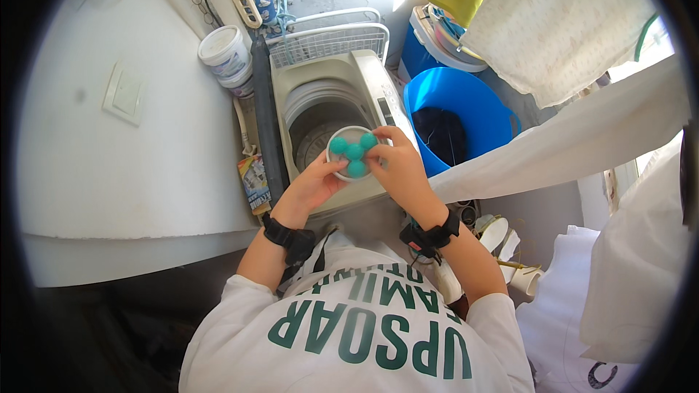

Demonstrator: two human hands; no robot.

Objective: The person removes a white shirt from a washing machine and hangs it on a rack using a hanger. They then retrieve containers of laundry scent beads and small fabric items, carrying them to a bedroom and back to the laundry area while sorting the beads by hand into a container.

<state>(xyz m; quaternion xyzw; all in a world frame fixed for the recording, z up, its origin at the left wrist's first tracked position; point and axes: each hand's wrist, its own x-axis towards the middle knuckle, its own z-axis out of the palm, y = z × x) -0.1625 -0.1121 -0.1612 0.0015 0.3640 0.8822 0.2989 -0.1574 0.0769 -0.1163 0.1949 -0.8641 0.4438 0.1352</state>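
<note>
A round, white-rimmed dish [334,135] with several teal balls [355,151] is held over a top-loading washing machine [322,67]. My left hand [315,185] grips its lower left side, the thumb resting over the rim near the lowest ball. On the right side, my right hand [403,168] has its thumb and fingers at the rim, close to the upper right ball. Beneath the dish the machine's drum [308,125] is uncovered, and its dark lid [267,120] stands raised along the left. Part of the drum is hidden by the dish and hands.
Right of the machine stands a blue tub [491,114] with dark cloth [442,128] inside. White fabric [568,136] hangs across the right side. Stacked white buckets [224,52] and a box [254,183] are at the left wall. Behind is a white wire rack [333,46].
</note>
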